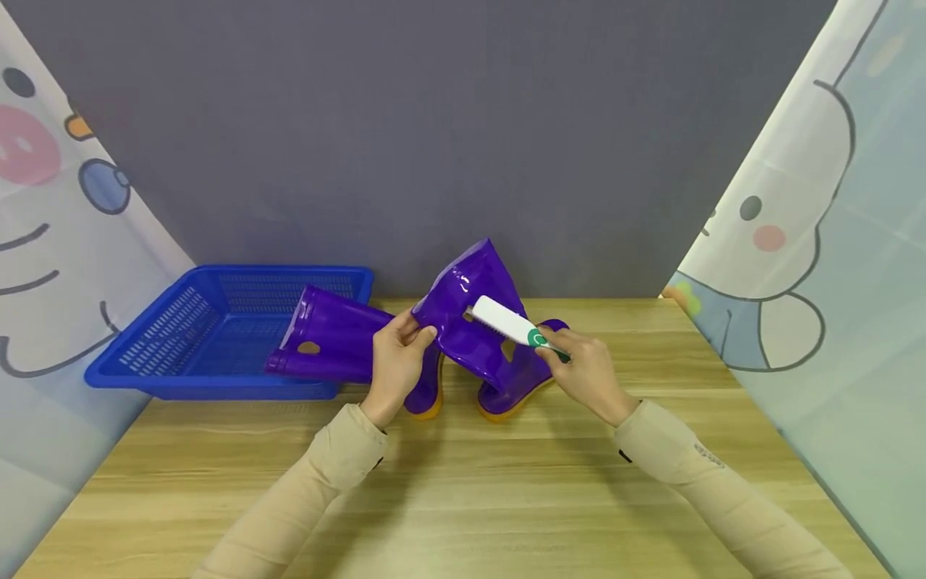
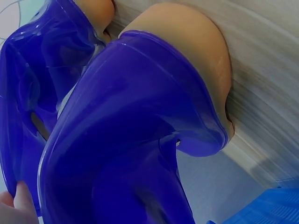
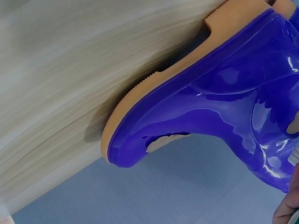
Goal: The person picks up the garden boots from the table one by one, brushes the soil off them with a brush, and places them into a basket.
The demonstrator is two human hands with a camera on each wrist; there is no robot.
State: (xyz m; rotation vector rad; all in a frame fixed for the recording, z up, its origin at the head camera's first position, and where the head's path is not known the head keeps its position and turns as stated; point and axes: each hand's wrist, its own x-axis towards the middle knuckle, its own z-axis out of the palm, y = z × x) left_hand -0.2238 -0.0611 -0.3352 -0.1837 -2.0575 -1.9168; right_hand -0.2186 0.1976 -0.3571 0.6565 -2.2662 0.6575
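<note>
My left hand (image 1: 396, 358) pinches the upper edge of a shiny purple rain boot (image 1: 470, 269), its shaft creased. This boot stands on its orange sole, toe to the right. A white scrubbing brush (image 1: 502, 320) with a green handle is gripped by my right hand (image 1: 582, 370); its head lies against the boot's shaft. In the right wrist view, bristles (image 3: 294, 155) show beside the boot (image 3: 205, 107) at the right edge. Left of it, a second purple boot (image 1: 343, 338) leans over the basket, partly hidden behind my left hand.
A blue plastic basket (image 1: 210, 386) with slotted walls stands at the left of the wood-grain table (image 1: 492, 498). Behind the table rises a dark grey panel (image 1: 463, 145). Cartoon-printed sheets (image 1: 781, 314) hang at both sides.
</note>
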